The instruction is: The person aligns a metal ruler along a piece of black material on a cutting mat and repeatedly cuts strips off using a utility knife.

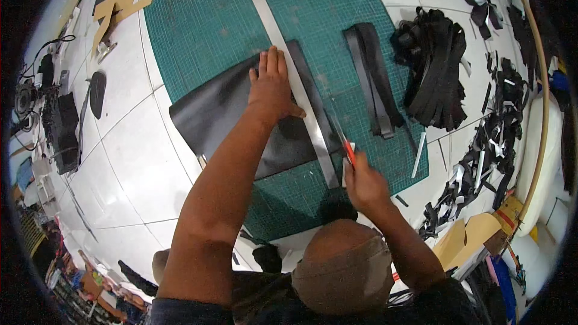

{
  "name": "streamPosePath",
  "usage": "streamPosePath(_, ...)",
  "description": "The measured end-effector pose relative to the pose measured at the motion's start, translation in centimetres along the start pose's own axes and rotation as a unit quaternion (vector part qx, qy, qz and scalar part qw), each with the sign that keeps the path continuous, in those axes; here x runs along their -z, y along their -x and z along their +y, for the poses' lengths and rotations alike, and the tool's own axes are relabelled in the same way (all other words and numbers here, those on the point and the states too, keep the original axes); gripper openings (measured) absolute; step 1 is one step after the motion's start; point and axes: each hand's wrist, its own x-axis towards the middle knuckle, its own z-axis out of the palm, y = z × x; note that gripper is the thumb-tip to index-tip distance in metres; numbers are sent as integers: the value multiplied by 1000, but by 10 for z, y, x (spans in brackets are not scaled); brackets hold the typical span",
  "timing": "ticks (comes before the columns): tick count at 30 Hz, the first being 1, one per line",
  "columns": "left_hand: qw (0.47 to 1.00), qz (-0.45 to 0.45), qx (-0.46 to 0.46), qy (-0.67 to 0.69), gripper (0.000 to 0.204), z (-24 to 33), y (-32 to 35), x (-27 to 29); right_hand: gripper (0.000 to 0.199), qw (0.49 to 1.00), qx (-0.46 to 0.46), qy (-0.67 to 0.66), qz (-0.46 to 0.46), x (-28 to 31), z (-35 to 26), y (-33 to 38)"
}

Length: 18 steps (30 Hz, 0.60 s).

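My left hand [272,87] lies flat with its fingers stretched out, pressing on a black leather-like sheet [211,114] beside and partly against a long steel ruler [262,9]. The ruler runs slantwise across the sheet, leaving a narrow band of it showing on the right. In my closed right hand [368,185] is a red-handled utility knife [350,153], its thin blade pointing away from me. The knife is just right of the sheet's edge, over the green cutting mat [192,9]; whether its blade touches the mat I cannot tell.
Folded black strips [370,78] lie on the mat, and a thick bundle of black strips [436,75] rests at its right edge. Black and white offcuts [463,174] are heaped farther right. Brown paper patterns [117,9] lie at the far left. My bent knee [343,265] is near the mat.
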Motion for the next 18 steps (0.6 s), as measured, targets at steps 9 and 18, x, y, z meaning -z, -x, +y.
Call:
streamPosePath(9, 998, -36, 21, -52, 136, 1, -10, -4, 25, 990, 34, 76, 112, -9, -76, -169)
streamPosePath(18, 998, -37, 28, -40, 127, 1, -11, -6, 26, 993, -12, 81, 85, -11, -79, -178)
